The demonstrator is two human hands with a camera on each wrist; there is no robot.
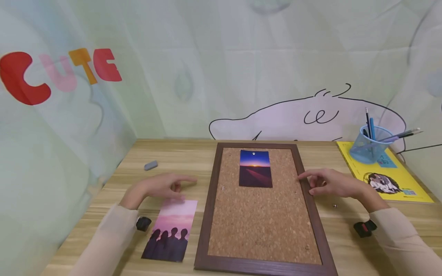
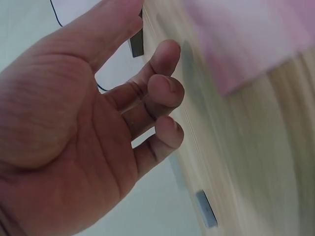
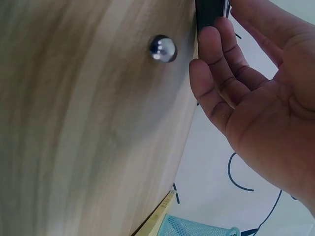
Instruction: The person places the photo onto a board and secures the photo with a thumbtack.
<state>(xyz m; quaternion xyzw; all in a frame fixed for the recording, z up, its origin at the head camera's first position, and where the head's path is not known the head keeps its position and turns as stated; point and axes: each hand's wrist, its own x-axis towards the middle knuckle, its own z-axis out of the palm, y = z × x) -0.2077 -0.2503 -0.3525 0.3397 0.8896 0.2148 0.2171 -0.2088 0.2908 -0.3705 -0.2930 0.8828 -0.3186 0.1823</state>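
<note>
A brown-framed corkboard (image 1: 262, 226) lies on the table. Near its top is a sunset photo (image 1: 255, 172) with a silver push pin (image 1: 253, 153) at its upper edge. My left hand (image 1: 167, 186) hovers left of the board, empty, with the index finger extended and the others loosely bent. Just below that hand lies a pink photo of silhouetted people (image 1: 172, 230). At the board's right frame is my right hand (image 1: 333, 184), its index fingertip at the frame edge and its fingers relaxed. A loose silver pin (image 3: 163, 48) sits on the table near this hand.
Several small pins, one at the lower right (image 1: 307, 248), are on the cork. A grey eraser (image 1: 150, 165) lies at the back left. On the right, a blue mesh pen cup (image 1: 369, 147) stands on a yellow book (image 1: 411, 186). A printed curtain (image 1: 179, 76) hangs behind the table.
</note>
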